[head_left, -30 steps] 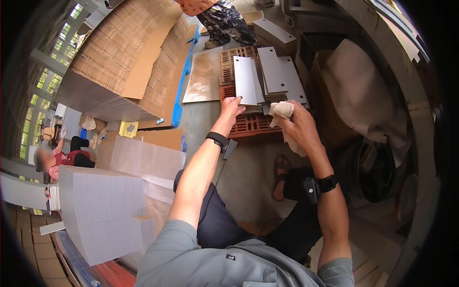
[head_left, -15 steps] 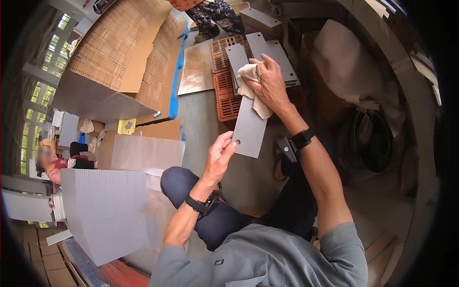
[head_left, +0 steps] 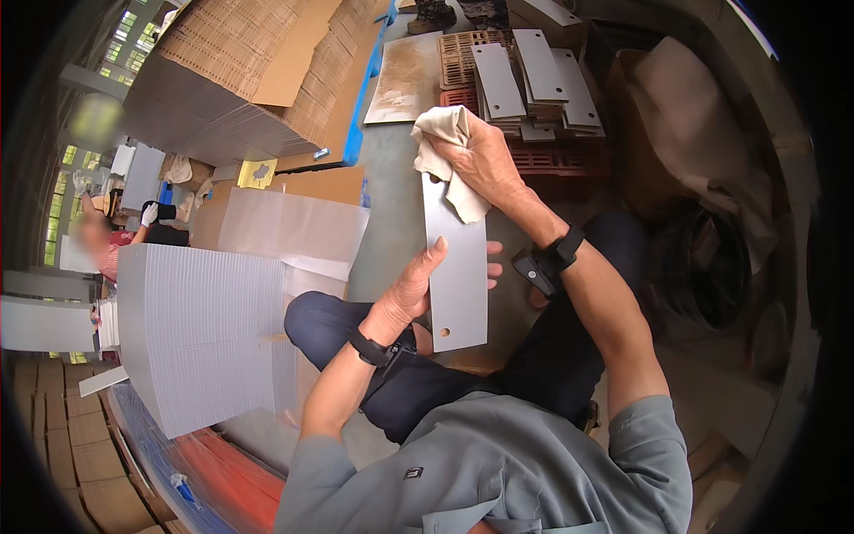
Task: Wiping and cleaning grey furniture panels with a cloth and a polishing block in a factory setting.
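Note:
A flat grey board (head_left: 458, 294) with a round hole near each end lies across my left hand (head_left: 416, 278). My left thumb rests on its face and the fingertips show past its right edge. Bunched in my right hand (head_left: 487, 160) is a cream cloth (head_left: 442, 133), pressed at the board's far end, with a loose fold hanging over the face. The fingers under the cloth are partly hidden. Beyond my hands, similar grey boards (head_left: 541, 67) are stacked on orange-brown plastic crates (head_left: 463, 58).
To the left stands a tall stack of grey sheets (head_left: 200, 338). Behind it, a large stack of cardboard pieces (head_left: 240, 53) sits on a blue pallet (head_left: 365, 98). A dark round bin (head_left: 712, 267) and a draped box (head_left: 685, 116) are at right. Another person (head_left: 116, 245) works at far left.
The board has come nearer to me and turned more upright. My left hand has shifted from its near corner to its middle, while the right hand with the cloth is now at the far end.

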`<state>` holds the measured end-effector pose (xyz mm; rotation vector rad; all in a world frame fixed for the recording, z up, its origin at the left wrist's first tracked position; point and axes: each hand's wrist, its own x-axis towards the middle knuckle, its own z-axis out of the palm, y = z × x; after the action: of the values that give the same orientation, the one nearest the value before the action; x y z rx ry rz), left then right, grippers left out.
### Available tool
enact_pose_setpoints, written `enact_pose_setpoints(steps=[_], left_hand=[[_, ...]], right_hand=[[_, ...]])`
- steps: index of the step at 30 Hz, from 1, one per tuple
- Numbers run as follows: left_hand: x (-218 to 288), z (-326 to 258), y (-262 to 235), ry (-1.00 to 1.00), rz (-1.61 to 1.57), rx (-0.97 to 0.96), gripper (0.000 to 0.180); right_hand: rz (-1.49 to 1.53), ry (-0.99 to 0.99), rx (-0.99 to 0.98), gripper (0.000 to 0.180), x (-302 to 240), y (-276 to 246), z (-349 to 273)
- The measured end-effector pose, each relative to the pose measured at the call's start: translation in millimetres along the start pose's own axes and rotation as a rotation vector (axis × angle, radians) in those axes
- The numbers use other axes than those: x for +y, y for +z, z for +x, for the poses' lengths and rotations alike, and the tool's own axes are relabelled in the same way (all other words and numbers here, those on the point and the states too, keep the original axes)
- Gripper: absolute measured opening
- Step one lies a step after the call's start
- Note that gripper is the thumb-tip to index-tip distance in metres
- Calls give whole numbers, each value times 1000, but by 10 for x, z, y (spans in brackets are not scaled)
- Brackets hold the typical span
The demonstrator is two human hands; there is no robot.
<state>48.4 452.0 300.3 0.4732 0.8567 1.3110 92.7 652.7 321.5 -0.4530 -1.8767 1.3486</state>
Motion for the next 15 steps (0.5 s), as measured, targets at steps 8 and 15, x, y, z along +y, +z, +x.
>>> enact_pose_setpoints(steps=[8,15], left_hand=[[-71,-92,-329,188,-146,-65,95],[32,-59,-320,245,-214,2,99]], right_hand=[[27,148,353,35,438,-523,503],[-16,-72,373,35,11,-483,384]])
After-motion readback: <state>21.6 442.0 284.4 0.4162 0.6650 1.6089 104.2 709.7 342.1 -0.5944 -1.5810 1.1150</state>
